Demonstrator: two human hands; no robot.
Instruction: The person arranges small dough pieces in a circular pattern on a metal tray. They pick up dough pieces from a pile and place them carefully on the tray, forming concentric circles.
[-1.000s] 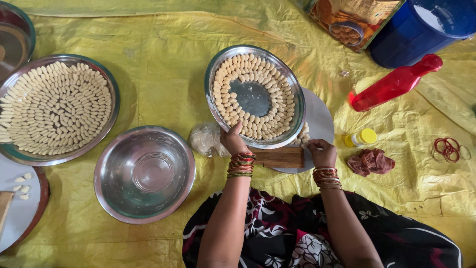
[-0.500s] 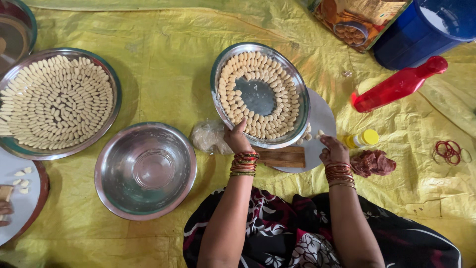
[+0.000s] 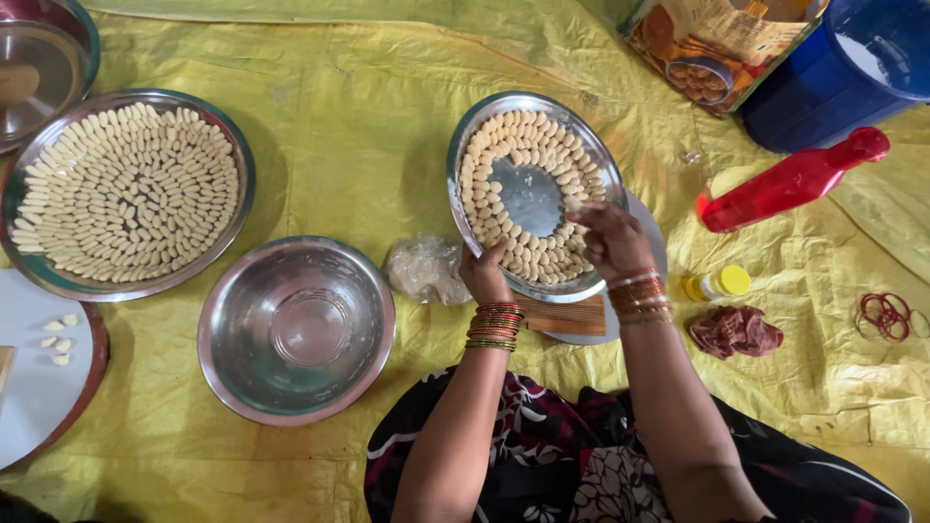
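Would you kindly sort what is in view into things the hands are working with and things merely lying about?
In use:
- left hand on the rim of the half-filled steel plate
- right hand over its dough pieces
- wooden comb

Lying about:
- red bottle
- empty steel bowl
- full plate
- red bands

My left hand (image 3: 483,274) grips steel plate (image 3: 472,155) rim | my right hand (image 3: 610,238) rests over ringed dough pieces (image 3: 494,184) | empty steel bowl (image 3: 296,329) to my left | wooden comb (image 3: 566,317) beneath plate
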